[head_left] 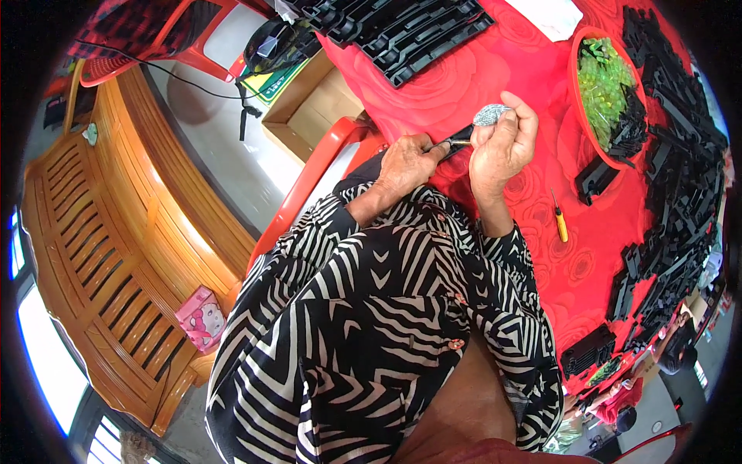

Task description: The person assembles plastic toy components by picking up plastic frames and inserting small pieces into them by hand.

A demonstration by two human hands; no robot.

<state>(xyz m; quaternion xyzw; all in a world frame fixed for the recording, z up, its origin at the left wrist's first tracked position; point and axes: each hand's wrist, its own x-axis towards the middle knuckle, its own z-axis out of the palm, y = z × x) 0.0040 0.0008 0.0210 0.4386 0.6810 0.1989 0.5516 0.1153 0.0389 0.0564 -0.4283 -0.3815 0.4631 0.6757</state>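
Observation:
My left hand [406, 164] is closed around a long, narrow black plastic piece [459, 134] near the table's front edge. Close beside it, my right hand [501, 148] grips a tool with a rounded, grey speckled end [491, 115]. A short brass-coloured shaft shows between the two hands, against the black piece; its tip is too small to make out. On the red cloth to the right of my right hand lies a small screwdriver [561, 225] with a yellow handle, untouched.
A red basin [576, 87] holds green translucent pieces and some black ones. Black plastic parts [680, 178] heap along the right side, and more lie in rows [417, 39] at the far edge. A red chair [309, 178] and a wooden bench [116, 255] stand at the left.

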